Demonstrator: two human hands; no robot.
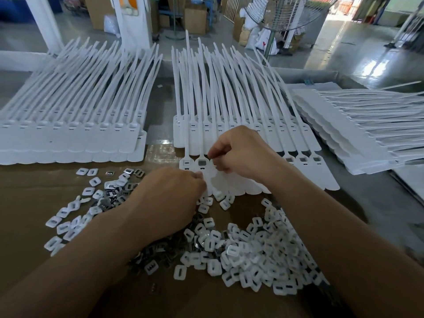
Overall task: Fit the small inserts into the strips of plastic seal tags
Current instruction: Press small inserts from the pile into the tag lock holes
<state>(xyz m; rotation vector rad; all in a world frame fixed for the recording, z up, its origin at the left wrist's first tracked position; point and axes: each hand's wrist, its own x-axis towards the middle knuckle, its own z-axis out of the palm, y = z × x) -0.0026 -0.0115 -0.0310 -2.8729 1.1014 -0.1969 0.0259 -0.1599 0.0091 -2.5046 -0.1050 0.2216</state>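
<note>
A strip of white plastic seal tags (321, 173) lies flat in front of me, its square sockets in a row. My right hand (238, 152) hovers over the third socket from the left, its thumb and forefinger pinching a small dark insert. The first socket holds a white cap; the second shows a grey insert (202, 162). My left hand (169, 198) rests with curled fingers at the strip's near edge; what it holds is hidden. A pile of white slotted caps (259, 255) and dark metal inserts (110, 200) covers the brown cardboard (34, 203).
A stack of tag strips (73, 138) lies at the left, another stack (229, 125) sits behind the working strip, and a third pile (358, 129) fans out at the right. Beyond the table are a fan, boxes and a concrete floor.
</note>
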